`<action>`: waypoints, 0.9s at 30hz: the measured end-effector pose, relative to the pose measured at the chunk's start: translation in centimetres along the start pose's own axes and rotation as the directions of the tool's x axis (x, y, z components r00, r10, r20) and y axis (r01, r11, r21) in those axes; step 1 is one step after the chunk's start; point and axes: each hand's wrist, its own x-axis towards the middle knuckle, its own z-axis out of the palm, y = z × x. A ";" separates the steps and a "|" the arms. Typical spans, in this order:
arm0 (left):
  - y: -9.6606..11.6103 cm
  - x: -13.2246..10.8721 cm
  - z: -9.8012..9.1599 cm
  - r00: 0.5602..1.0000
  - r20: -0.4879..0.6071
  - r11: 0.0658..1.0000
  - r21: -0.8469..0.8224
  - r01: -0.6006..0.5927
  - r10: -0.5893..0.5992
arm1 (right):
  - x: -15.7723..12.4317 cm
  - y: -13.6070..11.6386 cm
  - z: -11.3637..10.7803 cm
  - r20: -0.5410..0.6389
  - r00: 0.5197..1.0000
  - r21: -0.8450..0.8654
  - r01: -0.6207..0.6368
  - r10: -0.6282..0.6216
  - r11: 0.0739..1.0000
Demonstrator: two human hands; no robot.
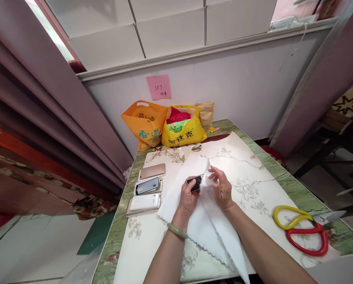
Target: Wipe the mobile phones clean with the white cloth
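In the head view my left hand (189,197) grips a small black phone (196,183), its thumb lying across the front. A white cloth (179,213) with a zigzag-cut edge lies under both hands, and a fold of it rises beside the phone. My right hand (222,187) has its fingers curled around the raised edge of that cloth, just right of the phone. Left of the hands, a rose-gold phone (152,171), a blue-grey phone (147,186) and a white phone (145,201) lie in a column, the lower two on top of other phones.
Large scissors (309,228) with yellow and red handles lie at the table's right edge. At the back stand an orange bag (145,122), a yellow bag (184,134) with red and green contents, and a brown paper pouch (206,113). A small white bottle (181,154) is nearby.
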 end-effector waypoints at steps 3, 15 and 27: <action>0.1 0.2 0.0 1.000 -0.020 0.998 -0.063 -0.013 0.012 | 0.0 0.1 0.2 -0.024 1.000 -0.054 -0.010 0.008 0.998; 0.5 0.2 0.1 0.999 -0.036 0.996 -0.084 0.005 -0.008 | 0.4 1.0 0.9 0.033 0.986 -0.543 -0.119 0.163 0.832; 0.4 0.2 -0.1 0.999 -0.012 0.998 -0.055 0.033 -0.033 | 0.5 1.6 0.9 0.049 0.973 -0.550 -0.162 0.225 0.819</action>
